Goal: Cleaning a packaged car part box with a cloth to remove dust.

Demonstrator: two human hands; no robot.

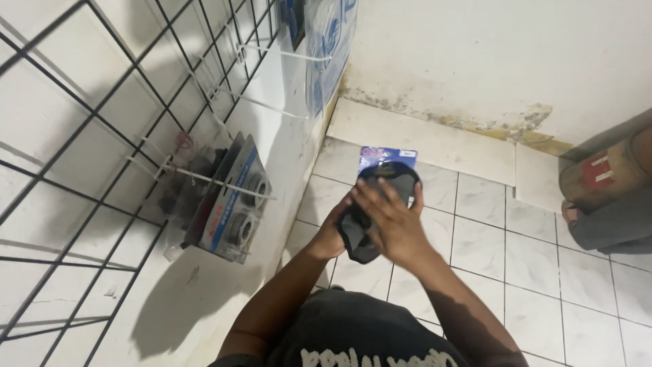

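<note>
At centre frame we list a carded dark round part (387, 178), light, stiff-backed, edge-held by left hand (337, 228), right hand (392, 224) grasping over it.

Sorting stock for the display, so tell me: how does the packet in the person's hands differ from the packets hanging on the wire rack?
The held packet is gripped by the left hand and right hand above the tiled floor; the hanging packets sit on a white hook of the wire rack. The held packet carries one large dark round item; the hanging ones show smaller metal rings. It is single; they are stacked. Both have blue cards.
</note>
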